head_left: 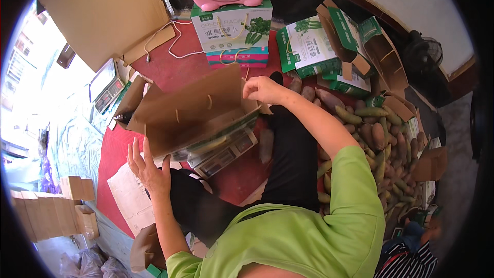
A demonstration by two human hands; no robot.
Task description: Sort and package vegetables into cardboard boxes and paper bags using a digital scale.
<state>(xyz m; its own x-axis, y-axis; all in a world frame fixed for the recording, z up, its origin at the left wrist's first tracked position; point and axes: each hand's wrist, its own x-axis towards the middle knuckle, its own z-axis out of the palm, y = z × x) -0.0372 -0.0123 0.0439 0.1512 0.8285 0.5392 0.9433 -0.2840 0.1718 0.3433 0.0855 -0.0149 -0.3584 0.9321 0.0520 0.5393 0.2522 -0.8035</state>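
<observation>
The cardboard carton (193,110) is located between the two grips, in front of the seated person. It is tilted, its opening faces the person, and its brown inner wall stands raised at the back. Two cord loops (209,102) show on that wall.

Right grip (265,91): positioned at the upper right end of the carton. The fingers are bent and drawn in at the right edge of the raised wall. Whether the thumb and fingers are clamped on the board cannot be told.

Left grip (150,170): positioned at the lower left corner of the carton, outside the opening. The fingers are spread apart and point away from the person; the thumb is just beside the carton's lower edge. Contact at the thumb cannot be confirmed.

The near lower side of the carton overlaps a scale (226,158) with a front panel. The carton is slightly blurred, and its underside is hidden; whether the scale bears it cannot be told. The scale is on the red floor covering (114,146), between the person's legs (290,159).

A flat cardboard piece (128,195) lies beside the left grip. A heap of root vegetables (378,144) lies to the right of the legs.
</observation>
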